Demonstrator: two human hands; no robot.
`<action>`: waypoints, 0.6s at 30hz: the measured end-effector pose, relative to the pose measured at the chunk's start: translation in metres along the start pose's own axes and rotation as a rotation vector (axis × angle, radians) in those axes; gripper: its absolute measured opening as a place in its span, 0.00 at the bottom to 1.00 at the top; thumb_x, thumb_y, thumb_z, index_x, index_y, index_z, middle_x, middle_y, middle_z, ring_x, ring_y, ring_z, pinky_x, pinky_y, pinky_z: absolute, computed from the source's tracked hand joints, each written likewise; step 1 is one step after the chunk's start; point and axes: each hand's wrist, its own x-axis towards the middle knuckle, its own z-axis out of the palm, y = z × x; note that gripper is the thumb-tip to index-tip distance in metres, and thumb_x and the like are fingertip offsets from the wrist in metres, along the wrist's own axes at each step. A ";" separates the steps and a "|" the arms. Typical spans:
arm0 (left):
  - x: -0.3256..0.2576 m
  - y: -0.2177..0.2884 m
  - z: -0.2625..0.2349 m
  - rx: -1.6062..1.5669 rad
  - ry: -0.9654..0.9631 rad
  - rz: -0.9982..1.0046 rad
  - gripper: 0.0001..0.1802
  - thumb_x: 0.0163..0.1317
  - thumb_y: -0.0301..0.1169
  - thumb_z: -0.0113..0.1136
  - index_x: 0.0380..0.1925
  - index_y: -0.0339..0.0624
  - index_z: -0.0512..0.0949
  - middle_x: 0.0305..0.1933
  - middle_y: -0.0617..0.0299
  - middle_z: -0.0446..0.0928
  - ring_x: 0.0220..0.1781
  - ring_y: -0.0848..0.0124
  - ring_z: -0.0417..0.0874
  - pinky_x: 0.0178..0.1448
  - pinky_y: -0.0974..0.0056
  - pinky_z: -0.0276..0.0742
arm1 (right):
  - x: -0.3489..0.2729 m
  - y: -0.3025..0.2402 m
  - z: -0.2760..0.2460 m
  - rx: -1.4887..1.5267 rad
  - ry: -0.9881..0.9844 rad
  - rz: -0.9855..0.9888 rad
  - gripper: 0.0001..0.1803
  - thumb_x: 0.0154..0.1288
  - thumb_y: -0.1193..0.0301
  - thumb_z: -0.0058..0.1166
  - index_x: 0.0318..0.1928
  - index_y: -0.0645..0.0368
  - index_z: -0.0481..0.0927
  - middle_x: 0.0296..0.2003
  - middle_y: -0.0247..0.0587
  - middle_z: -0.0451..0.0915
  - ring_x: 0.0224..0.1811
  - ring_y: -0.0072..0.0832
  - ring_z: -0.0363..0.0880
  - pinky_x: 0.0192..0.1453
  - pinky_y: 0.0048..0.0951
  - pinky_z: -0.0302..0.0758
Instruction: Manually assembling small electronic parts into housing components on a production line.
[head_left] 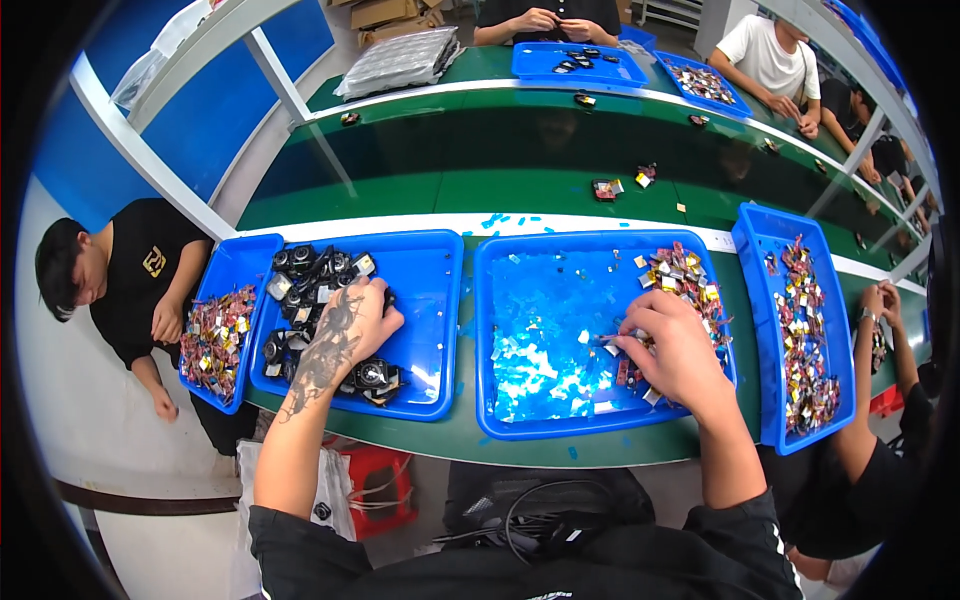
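My left hand (362,318) is curled over black camera-like housings (300,262) piled in a blue tray (428,395). Its fingers are bent closed, and what they grip is hidden behind the hand. My right hand (668,345) pinches a tiny piece between thumb and forefinger, too small to name. It hovers above the right half of a second blue tray (487,330). Beneath and beyond it lies a heap of small wired circuit boards (690,275) with white and yellow parts. Loose blue film scraps (540,360) cover the left half of that tray.
Narrower blue trays of wired boards stand at the left (238,400) and right (765,330). Past a white ledge (600,224), a green belt (500,190) carries scattered parts. Co-workers sit beside and across. A red stool (385,490) is below the table.
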 end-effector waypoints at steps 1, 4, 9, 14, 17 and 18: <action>-0.001 0.006 0.000 -0.008 0.059 -0.016 0.14 0.62 0.31 0.55 0.44 0.33 0.78 0.44 0.41 0.79 0.47 0.52 0.83 0.51 0.55 0.79 | -0.001 -0.001 0.000 0.085 0.054 -0.004 0.08 0.54 0.76 0.64 0.35 0.61 0.81 0.35 0.43 0.79 0.40 0.43 0.79 0.47 0.40 0.74; 0.007 0.006 0.004 -0.413 0.079 0.078 0.13 0.64 0.29 0.52 0.46 0.34 0.78 0.43 0.45 0.80 0.41 0.57 0.85 0.45 0.59 0.81 | -0.001 -0.007 -0.004 0.317 0.106 0.162 0.03 0.58 0.77 0.61 0.34 0.62 0.80 0.32 0.45 0.80 0.35 0.40 0.80 0.41 0.35 0.75; -0.002 0.096 -0.019 -1.466 -0.237 0.301 0.22 0.68 0.26 0.49 0.63 0.44 0.69 0.45 0.60 0.76 0.37 0.75 0.80 0.33 0.72 0.79 | -0.010 -0.005 -0.006 1.244 -0.102 0.376 0.02 0.66 0.77 0.56 0.37 0.63 0.79 0.34 0.28 0.80 0.30 0.13 0.76 0.34 0.17 0.72; -0.014 0.160 -0.001 -1.255 -0.040 0.602 0.13 0.68 0.33 0.59 0.48 0.40 0.80 0.40 0.66 0.78 0.40 0.81 0.75 0.38 0.73 0.74 | -0.005 -0.016 0.001 1.372 -0.038 0.488 0.02 0.65 0.77 0.57 0.38 0.61 0.80 0.32 0.29 0.80 0.30 0.11 0.75 0.33 0.14 0.72; -0.012 0.170 0.002 -1.433 -0.306 0.379 0.10 0.66 0.34 0.62 0.41 0.39 0.81 0.35 0.67 0.80 0.32 0.84 0.75 0.33 0.75 0.71 | -0.005 -0.014 0.002 1.264 -0.122 0.406 0.05 0.67 0.76 0.57 0.41 0.63 0.80 0.34 0.31 0.80 0.29 0.12 0.75 0.34 0.16 0.73; -0.011 0.171 0.004 -1.432 -0.307 0.383 0.10 0.66 0.34 0.62 0.41 0.39 0.81 0.35 0.67 0.80 0.32 0.84 0.75 0.33 0.75 0.71 | -0.004 -0.020 0.000 1.263 -0.118 0.406 0.05 0.67 0.76 0.57 0.41 0.63 0.80 0.34 0.31 0.80 0.29 0.12 0.75 0.34 0.16 0.73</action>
